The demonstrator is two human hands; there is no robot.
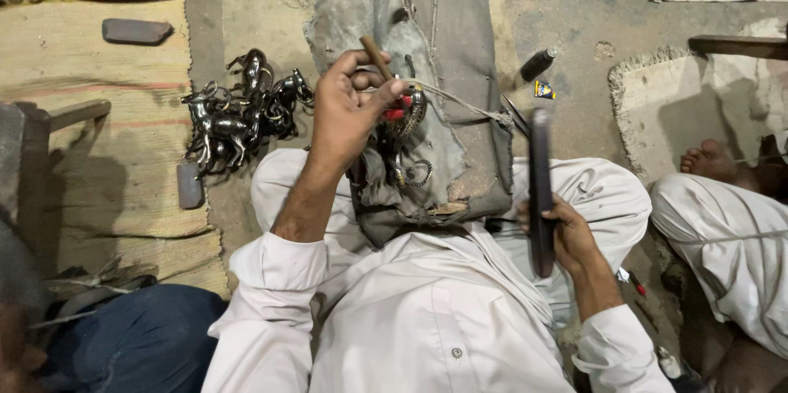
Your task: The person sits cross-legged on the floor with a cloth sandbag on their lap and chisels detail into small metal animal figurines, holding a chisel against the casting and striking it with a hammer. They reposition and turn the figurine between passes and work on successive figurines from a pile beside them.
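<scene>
The left hand pinched a small curved metal piece against the grey cloth pad on the lap, a brown wooden-handled tool poking up between its fingers. The right hand was closed round a long dark file — held upright, just beside the pad. A heap of metal horse figures lay on the mat; another person's bare foot rested well apart on the right.
</scene>
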